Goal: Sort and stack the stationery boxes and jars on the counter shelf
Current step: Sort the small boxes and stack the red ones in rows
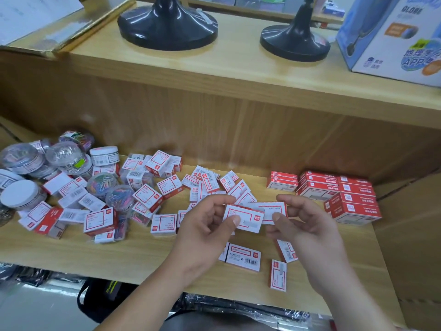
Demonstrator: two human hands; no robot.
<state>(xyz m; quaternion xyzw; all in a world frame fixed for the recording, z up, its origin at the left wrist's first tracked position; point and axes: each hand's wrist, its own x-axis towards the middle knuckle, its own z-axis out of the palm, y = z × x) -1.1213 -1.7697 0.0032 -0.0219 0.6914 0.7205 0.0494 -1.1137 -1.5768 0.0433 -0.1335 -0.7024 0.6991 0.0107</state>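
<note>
A pale wooden counter shelf (pixel 100 254) runs below an upper ledge (pixel 238 68) that carries two black stands (pixel 167 27) and a blue globe carton (pixel 393 37). Above the middle of the shelf, the left hand (pixel 205 228) pinches a white box (pixel 243 219) between thumb and fingers (pixel 222 201). The right hand (pixel 310 225) pinches a second white box (pixel 274 209) the same way, and the two boxes overlap at their ends. Loose boxes (pixel 152 187) lie scattered to the left, jars (pixel 105 156) of clips crowd the far left, and a red stack (pixel 346 194) stands at the right.

Both grips look light and sit at the box ends, so bringing the boxes together could make one slip and drop among the loose ones or towards the front edge. The red stack looks uneven, and a careless placement there could shift it. Several jars lie on their sides and may roll if the pile beside them is nudged.

The label print is too blurred to read, so I cannot tell whether the two held boxes are the same kind. The hands cover some boxes beneath them, and the frame cuts off the leftmost jars.
</note>
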